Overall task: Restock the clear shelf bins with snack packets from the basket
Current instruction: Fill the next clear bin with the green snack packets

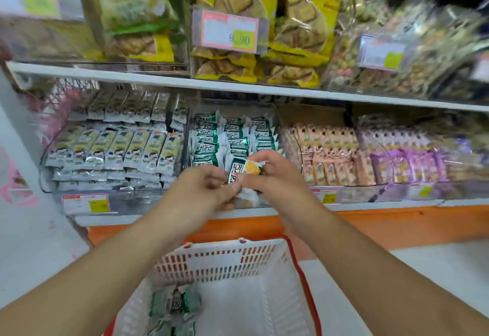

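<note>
Both hands raised at the green-packet bin, above the basket (225,261).
Left hand (201,190) and right hand (275,176) fingers pinch one green-white snack packet (242,170), upright, near the bin (232,134) front.

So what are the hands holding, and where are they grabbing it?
Both hands hold one green and white snack packet. The left hand pinches its lower end; the right hand grips its right side, in front of the middle bin.
</note>
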Action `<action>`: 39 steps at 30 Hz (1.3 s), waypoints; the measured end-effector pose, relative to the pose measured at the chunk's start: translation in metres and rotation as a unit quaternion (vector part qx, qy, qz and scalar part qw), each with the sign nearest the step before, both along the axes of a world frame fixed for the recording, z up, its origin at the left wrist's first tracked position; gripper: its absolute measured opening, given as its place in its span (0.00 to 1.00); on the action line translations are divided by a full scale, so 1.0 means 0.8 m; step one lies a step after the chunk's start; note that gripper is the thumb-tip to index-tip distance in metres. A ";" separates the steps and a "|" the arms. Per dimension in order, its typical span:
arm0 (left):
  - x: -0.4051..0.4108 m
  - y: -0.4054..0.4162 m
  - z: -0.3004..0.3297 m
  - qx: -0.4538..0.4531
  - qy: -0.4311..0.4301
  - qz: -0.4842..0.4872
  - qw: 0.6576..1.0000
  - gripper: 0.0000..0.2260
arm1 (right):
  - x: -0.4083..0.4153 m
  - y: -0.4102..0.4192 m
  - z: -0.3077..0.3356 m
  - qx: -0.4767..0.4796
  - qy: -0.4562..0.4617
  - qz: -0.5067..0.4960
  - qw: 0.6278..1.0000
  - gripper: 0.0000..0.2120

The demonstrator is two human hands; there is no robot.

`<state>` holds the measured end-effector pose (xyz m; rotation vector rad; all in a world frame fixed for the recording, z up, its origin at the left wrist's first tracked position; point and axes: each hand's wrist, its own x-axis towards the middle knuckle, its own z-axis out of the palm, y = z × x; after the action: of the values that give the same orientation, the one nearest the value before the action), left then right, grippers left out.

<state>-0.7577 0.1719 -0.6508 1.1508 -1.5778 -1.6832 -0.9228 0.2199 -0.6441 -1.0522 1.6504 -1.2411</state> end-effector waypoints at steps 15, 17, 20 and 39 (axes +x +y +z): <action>-0.058 -0.087 -0.022 -0.358 -0.281 -0.010 0.890 0.12 | -0.076 -0.041 -0.023 -0.045 0.410 0.053 0.909 0.10; -0.059 -0.088 -0.032 -0.371 -0.299 -0.015 0.879 0.13 | -0.079 -0.041 -0.027 -0.026 0.439 0.071 0.895 0.15; -0.060 -0.089 -0.043 -0.395 -0.292 -0.009 0.871 0.13 | -0.082 -0.043 -0.036 -0.008 0.465 0.088 0.881 0.17; -0.029 -0.052 -0.024 -0.500 -0.341 -0.014 0.796 0.11 | -0.056 -0.007 -0.022 -0.083 0.441 0.111 0.887 0.04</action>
<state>-0.7806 0.1299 -0.6703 1.1234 -2.4326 -0.1726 -0.9673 0.2147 -0.6618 -2.0584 1.9905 -0.7782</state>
